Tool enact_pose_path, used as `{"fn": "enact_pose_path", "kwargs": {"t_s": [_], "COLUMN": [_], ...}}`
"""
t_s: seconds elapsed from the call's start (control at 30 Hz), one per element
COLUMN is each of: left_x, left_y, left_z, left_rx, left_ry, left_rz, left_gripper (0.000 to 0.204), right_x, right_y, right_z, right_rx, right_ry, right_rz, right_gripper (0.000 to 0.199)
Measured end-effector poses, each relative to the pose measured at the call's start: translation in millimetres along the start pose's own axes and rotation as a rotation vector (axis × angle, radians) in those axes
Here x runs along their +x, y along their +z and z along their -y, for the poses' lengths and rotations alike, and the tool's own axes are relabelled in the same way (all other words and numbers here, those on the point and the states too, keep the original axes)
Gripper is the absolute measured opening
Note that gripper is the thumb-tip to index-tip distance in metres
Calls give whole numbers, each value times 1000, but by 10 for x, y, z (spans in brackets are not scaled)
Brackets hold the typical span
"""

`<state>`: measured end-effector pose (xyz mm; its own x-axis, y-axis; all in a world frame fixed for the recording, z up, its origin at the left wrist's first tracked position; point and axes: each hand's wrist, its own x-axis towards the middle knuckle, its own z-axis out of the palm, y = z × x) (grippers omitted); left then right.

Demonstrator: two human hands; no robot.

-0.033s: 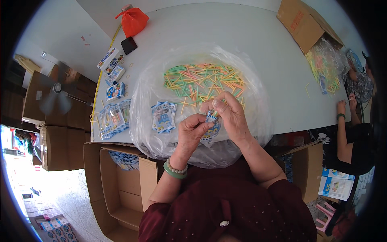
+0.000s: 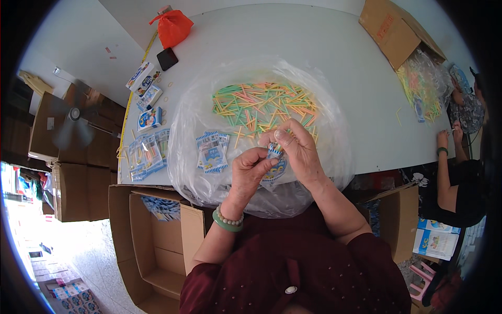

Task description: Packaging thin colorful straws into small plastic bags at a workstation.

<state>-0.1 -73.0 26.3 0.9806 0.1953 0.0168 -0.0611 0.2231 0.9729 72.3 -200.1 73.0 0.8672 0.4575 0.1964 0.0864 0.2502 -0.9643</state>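
Observation:
My left hand pinches a small blue and white packet by its upper edge, thumb on top. At the packet's mouth, my right hand is closed around the ends of a few thin pastel sticks, which stand partly in the packet. Its fingertips hide part of them. Beyond my hands a loose pile of green, yellow and pink sticks lies on a clear plastic bag. Several flat packets rest on the bag left of my left hand.
Filled packets, small boxes, a black phone-like slab and a red bag line the table's left side. An open carton stands below left, another below right. At right, a co-worker's arm reaches the table near a tipped carton.
The packet between my hands has shifted very slightly. Both hands keep almost the same place and grip.

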Motion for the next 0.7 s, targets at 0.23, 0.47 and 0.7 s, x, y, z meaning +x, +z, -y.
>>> {"fn": "enact_pose_path", "kwargs": {"t_s": [0.23, 0.47, 0.7], "left_x": [-6, 168, 476], "left_y": [-27, 205, -143], "left_z": [100, -36, 109], "left_rx": [274, 154, 311], "left_ry": [31, 213, 552], "left_rz": [-33, -108, -62], "left_gripper": [9, 15, 20], "right_x": [29, 37, 178], "right_y": [43, -101, -39], "right_z": [-191, -63, -12], "right_rx": [-201, -370, -404], "right_ry": [5, 40, -53], "right_rz": [104, 75, 135], "right_gripper": [22, 30, 34]}}
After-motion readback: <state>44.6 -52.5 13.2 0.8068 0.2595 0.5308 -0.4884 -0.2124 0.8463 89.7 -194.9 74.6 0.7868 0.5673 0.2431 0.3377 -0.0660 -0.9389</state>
